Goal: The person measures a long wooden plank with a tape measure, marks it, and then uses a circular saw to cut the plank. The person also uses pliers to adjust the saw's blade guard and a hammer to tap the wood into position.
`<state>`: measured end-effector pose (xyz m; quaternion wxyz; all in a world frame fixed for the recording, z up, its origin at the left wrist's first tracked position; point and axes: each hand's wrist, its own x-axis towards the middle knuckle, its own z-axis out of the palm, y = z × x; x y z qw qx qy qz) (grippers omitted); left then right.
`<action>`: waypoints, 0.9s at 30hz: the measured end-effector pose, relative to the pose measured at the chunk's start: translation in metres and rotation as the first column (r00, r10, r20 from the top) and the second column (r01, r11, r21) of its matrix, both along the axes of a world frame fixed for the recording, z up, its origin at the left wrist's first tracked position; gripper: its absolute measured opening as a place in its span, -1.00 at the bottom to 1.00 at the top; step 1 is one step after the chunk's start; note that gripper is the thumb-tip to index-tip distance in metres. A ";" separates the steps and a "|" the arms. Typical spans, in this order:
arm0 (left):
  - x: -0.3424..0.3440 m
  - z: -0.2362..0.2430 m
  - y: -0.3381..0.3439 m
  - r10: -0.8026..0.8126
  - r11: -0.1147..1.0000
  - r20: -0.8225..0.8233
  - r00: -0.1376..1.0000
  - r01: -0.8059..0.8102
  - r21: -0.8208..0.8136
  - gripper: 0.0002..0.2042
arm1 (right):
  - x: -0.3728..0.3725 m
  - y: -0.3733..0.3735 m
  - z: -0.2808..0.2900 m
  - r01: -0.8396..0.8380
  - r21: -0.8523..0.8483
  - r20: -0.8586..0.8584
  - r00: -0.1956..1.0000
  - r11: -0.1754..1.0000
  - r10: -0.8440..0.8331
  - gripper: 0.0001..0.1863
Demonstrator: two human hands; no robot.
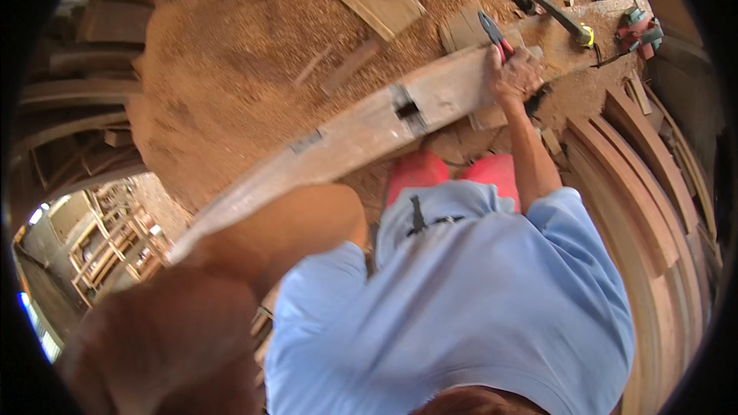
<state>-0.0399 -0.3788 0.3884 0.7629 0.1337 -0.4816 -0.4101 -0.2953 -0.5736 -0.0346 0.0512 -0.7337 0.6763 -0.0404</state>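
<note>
Any lettering on the pliers (492, 28) is too small to read; dark-jawed and red-handled, they show at the far edge of the pale, worn beam (350, 134), right of its square hole (409, 110). The right hand (518, 77) has its fingers clamped on the pliers; the left hand (165, 338) is blurred, its fingers' state unclear.

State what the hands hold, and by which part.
The right hand holds pliers by their red handles; the left hand is blurred, so its hold cannot be told.

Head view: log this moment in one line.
Right hand: holds red-handled pliers at wooden beam | Left hand: blurred, near camera | Nearby: sawdust
</note>
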 end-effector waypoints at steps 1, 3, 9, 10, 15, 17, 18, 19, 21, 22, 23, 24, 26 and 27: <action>-0.001 -0.001 0.005 -0.006 1.000 0.012 1.000 0.006 0.002 -0.38 | 0.003 0.000 -0.002 0.010 -0.012 0.015 1.000 1.000 -0.010 -0.27; -0.008 -0.002 0.008 -0.014 1.000 0.016 1.000 0.014 0.002 -0.39 | -0.005 -0.002 -0.011 0.008 -0.030 0.028 1.000 1.000 -0.007 -0.26; -0.008 -0.007 0.024 -0.003 1.000 -0.048 0.999 0.003 0.012 -0.42 | -0.002 0.002 0.000 0.016 -0.006 0.008 1.000 1.000 -0.016 -0.29; -0.002 -0.008 0.020 -0.001 1.000 -0.057 0.998 0.001 0.008 -0.42 | 0.006 -0.005 0.001 0.010 -0.012 0.010 1.000 1.000 -0.010 -0.30; -0.007 -0.003 0.026 0.021 1.000 -0.095 0.995 -0.019 0.015 -0.44 | 0.000 0.004 0.010 -0.014 0.013 0.004 1.000 1.000 0.014 -0.27; -0.008 -0.009 0.031 0.025 1.000 -0.087 0.996 -0.024 0.013 -0.45 | 0.008 -0.003 0.011 -0.016 -0.029 0.015 1.000 0.999 0.016 -0.27; -0.009 -0.009 0.035 0.023 1.000 -0.093 0.995 -0.022 0.016 -0.46 | 0.002 0.001 0.002 -0.025 -0.017 0.030 0.999 1.000 0.025 -0.26; -0.011 -0.010 0.034 0.011 1.000 -0.100 0.995 -0.011 -0.003 -0.46 | 0.006 -0.013 -0.004 -0.014 -0.043 0.019 1.000 0.999 0.014 -0.26; -0.003 -0.009 0.034 -0.008 1.000 -0.164 0.986 0.005 -0.016 -0.47 | -0.009 -0.006 -0.010 -0.013 -0.030 -0.053 0.999 0.999 0.012 -0.25; 0.004 -0.009 0.028 -0.031 1.000 -0.217 0.976 0.029 -0.008 -0.48 | -0.010 -0.002 -0.007 -0.007 -0.052 -0.011 1.000 0.999 0.006 -0.23; 0.013 -0.012 0.029 -0.042 0.999 -0.286 0.957 0.038 -0.021 -0.48 | -0.005 -0.004 -0.001 -0.020 -0.045 0.007 1.000 0.999 0.020 -0.24; 0.016 -0.017 0.032 -0.049 0.999 -0.396 0.917 0.040 -0.031 -0.49 | -0.002 -0.003 0.006 -0.032 -0.038 0.025 0.999 0.999 0.033 -0.24; 0.017 -0.054 0.028 0.155 0.988 -0.328 0.932 -0.153 0.034 -0.49 | 0.005 0.002 0.012 -0.024 -0.003 0.065 0.998 1.000 0.024 -0.25; 0.019 -0.096 0.010 0.410 0.907 -0.019 0.912 -0.405 0.120 -0.40 | 0.002 -0.001 0.010 -0.005 0.009 0.039 0.999 1.000 0.005 -0.26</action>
